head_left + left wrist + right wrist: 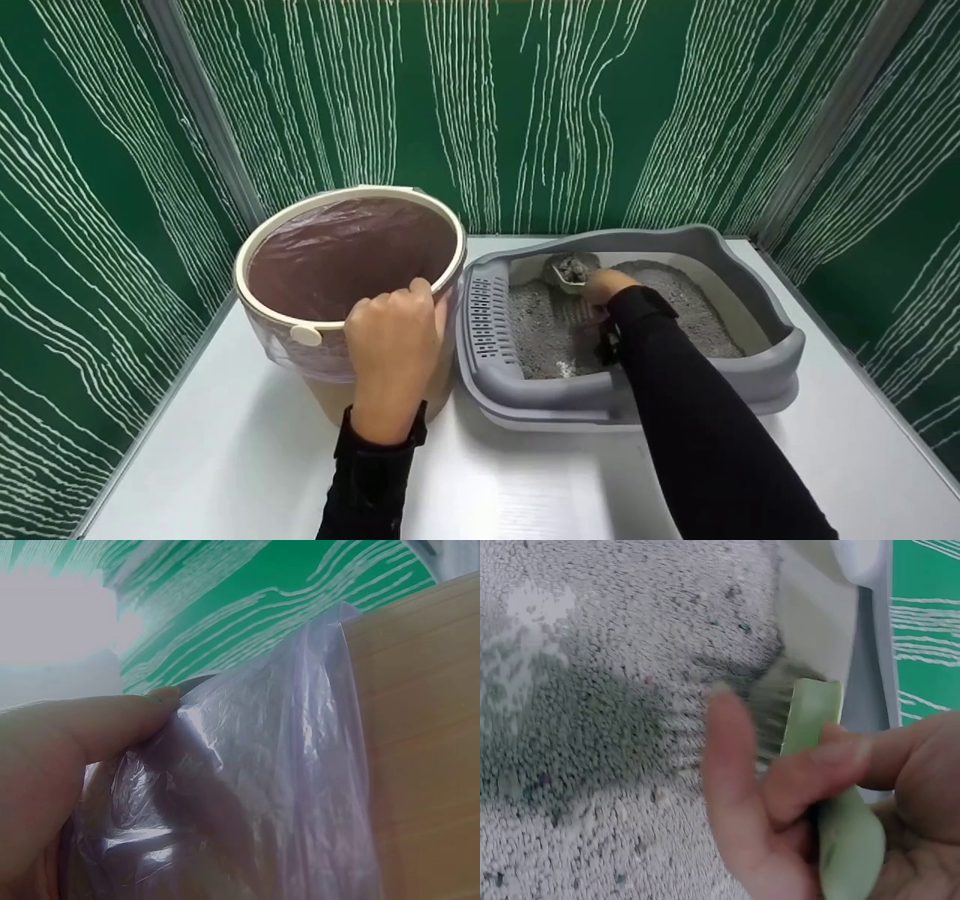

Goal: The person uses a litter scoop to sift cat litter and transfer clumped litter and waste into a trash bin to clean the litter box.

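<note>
My left hand [394, 330] grips the near right rim of a trash can [326, 390] that tilts slightly. A thin, see-through purplish bag [315, 765] lines the can and folds over its rim, under my left thumb. Inside a grey litter box [540, 386], my right hand [604, 287] holds a litter scoop [810, 720] by its pale green handle. Grey clumps [574, 268] lie in the scoop's head, which is at the back left of the box, against the litter [544, 330]. In the right wrist view most of the scoop's head is hidden or blurred.
Both containers stand side by side on a white table [525, 487]. Green walls [510, 112] with wavy white lines close in the back and sides. A slotted ledge [487, 319] forms the litter box's left side, beside the can.
</note>
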Demonstrator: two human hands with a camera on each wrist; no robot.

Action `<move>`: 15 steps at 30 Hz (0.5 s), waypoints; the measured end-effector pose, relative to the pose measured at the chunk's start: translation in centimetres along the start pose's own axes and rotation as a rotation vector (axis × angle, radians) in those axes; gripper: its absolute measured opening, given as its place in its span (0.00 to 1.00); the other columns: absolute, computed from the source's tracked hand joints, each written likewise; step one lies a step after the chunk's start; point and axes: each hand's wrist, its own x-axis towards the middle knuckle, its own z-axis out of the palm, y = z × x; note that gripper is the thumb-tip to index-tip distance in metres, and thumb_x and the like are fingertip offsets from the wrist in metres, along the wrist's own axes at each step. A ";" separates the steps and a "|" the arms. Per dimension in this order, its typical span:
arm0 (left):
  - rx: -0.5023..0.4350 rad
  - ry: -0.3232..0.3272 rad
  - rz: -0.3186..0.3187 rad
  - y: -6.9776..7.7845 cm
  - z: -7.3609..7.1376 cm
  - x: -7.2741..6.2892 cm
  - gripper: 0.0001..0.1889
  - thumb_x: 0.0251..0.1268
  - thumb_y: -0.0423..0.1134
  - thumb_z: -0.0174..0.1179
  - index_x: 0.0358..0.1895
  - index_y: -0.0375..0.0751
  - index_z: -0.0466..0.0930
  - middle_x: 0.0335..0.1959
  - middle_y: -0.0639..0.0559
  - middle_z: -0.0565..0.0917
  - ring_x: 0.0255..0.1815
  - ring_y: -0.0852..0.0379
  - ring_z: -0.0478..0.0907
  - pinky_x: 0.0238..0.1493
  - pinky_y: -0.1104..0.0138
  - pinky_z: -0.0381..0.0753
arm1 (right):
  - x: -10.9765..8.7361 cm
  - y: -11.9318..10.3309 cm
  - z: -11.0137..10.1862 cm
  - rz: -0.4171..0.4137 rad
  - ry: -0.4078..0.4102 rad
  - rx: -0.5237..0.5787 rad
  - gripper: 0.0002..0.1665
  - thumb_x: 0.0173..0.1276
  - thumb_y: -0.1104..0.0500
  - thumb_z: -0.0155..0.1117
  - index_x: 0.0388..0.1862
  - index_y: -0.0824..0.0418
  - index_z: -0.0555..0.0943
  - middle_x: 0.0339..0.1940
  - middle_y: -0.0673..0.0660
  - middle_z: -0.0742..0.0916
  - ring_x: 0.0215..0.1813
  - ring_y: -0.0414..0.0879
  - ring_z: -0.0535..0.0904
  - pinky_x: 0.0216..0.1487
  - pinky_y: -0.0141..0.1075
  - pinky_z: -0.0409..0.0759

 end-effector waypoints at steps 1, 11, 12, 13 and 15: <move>0.004 0.000 0.000 0.0 0.0 0.0 0.22 0.58 0.50 0.79 0.21 0.40 0.78 0.14 0.46 0.81 0.15 0.45 0.81 0.19 0.56 0.72 | -0.4 0.0 -0.1 0.020 -0.001 0.039 0.18 0.66 0.72 0.49 0.17 0.60 0.73 0.17 0.49 0.70 0.19 0.40 0.62 0.29 0.32 0.64; 0.003 0.008 0.004 0.0 -0.1 0.0 0.21 0.58 0.49 0.79 0.22 0.40 0.78 0.15 0.46 0.82 0.15 0.44 0.81 0.20 0.56 0.73 | -0.8 1.6 0.5 0.013 -0.015 0.095 0.35 0.86 0.55 0.46 0.16 0.63 0.82 0.15 0.49 0.79 0.23 0.44 0.73 0.43 0.39 0.75; 0.001 0.008 0.003 0.0 -0.2 0.0 0.21 0.58 0.49 0.79 0.22 0.40 0.78 0.15 0.46 0.82 0.15 0.43 0.81 0.20 0.56 0.73 | -0.7 1.7 0.5 0.010 -0.014 0.091 0.36 0.86 0.54 0.45 0.16 0.63 0.82 0.15 0.49 0.79 0.23 0.44 0.73 0.43 0.39 0.75; -0.002 0.004 0.002 0.0 -0.2 0.0 0.21 0.57 0.49 0.79 0.22 0.40 0.79 0.15 0.46 0.82 0.15 0.43 0.81 0.20 0.56 0.73 | -0.6 1.8 0.6 0.006 -0.015 0.081 0.36 0.86 0.54 0.45 0.15 0.63 0.82 0.15 0.49 0.79 0.23 0.44 0.73 0.43 0.39 0.75; -0.005 0.002 0.003 -0.1 -0.2 0.0 0.21 0.58 0.49 0.79 0.22 0.40 0.79 0.15 0.46 0.82 0.15 0.43 0.81 0.20 0.56 0.73 | -0.5 1.9 0.6 0.011 -0.022 0.084 0.36 0.86 0.54 0.46 0.14 0.61 0.81 0.15 0.49 0.78 0.22 0.43 0.72 0.40 0.38 0.74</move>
